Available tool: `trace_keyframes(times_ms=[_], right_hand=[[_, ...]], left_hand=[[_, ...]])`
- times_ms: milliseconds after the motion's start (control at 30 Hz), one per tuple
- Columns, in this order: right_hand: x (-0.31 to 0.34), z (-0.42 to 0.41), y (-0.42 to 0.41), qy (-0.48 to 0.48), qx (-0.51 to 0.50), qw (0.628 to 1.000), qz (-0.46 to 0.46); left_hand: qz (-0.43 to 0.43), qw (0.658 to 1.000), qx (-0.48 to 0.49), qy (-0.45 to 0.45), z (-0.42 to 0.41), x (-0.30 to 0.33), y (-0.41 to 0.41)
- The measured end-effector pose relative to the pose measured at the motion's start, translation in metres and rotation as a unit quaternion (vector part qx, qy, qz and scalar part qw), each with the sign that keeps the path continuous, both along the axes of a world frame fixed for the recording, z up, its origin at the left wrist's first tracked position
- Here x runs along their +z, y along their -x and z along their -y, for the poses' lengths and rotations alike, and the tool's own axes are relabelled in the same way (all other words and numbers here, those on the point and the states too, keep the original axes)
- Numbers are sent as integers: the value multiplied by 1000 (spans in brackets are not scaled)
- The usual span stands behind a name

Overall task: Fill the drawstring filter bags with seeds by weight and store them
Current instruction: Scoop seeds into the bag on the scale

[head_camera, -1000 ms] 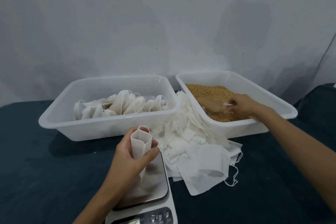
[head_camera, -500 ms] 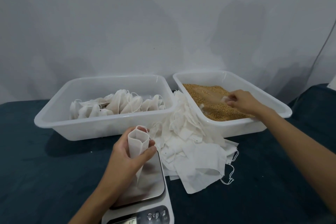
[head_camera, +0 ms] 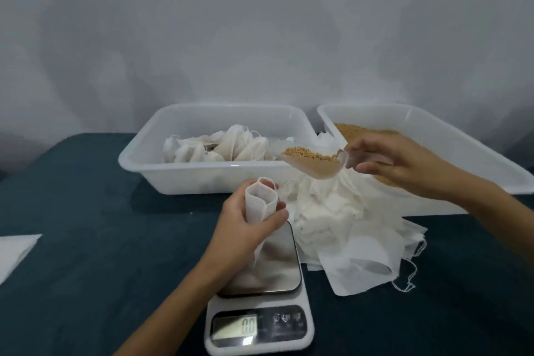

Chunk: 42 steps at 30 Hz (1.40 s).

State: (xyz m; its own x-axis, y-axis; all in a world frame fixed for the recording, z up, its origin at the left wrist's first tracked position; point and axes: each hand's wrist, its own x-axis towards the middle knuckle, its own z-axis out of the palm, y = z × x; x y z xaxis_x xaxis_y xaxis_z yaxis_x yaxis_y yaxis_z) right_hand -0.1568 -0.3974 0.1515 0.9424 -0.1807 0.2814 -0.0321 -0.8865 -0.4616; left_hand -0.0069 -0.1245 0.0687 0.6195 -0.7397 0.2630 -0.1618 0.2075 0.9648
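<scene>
Dark blue surface (head_camera: 86,225) carries a scale (head_camera: 260,324). Seeds (head_camera: 310,153) have been lifted from the tub (head_camera: 462,141) in a scoop (head_camera: 315,166) gripped by the right hand (head_camera: 398,165). An open bag (head_camera: 260,202) is held ready by the left hand (head_camera: 245,228).

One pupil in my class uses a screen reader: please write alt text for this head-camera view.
A person's left hand holds an open filter bag above a digital scale while the right hand brings a clear scoop of seeds towards it. Behind stand a bin of filled bags and a seed bin.
</scene>
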Motion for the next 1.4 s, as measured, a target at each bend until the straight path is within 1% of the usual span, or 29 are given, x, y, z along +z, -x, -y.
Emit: trace_keyframes(times_ms=[100, 267, 333, 500, 633, 767, 967, 1400], right_hand=[[9, -20, -1, 59, 25, 998, 2], [22, -38, 2, 110, 3, 994, -17], [26, -41, 2, 111, -4, 994, -24], [35, -46, 1, 140, 5, 990, -3], [42, -48, -1, 198, 34, 980, 0], [48, -49, -3, 239, 39, 970, 0], [52, -54, -6, 266, 53, 962, 0], [53, -60, -11, 268, 44, 962, 0]], left_hand=[[-14, 1000, 1, 2, -3, -1, -2], [-2, 1000, 8, -15, -14, -3, -5], [-6, 1000, -2, -11, -16, -4, -6], [-7, 1000, -19, -4, -14, -7, -5], [-16, 1000, -25, -10, -12, -10, -3], [-16, 1000, -19, -16, -11, -14, -3], [-21, 1000, -18, -10, -11, -14, -2], [-15, 1000, -8, -12, -11, -13, -3]])
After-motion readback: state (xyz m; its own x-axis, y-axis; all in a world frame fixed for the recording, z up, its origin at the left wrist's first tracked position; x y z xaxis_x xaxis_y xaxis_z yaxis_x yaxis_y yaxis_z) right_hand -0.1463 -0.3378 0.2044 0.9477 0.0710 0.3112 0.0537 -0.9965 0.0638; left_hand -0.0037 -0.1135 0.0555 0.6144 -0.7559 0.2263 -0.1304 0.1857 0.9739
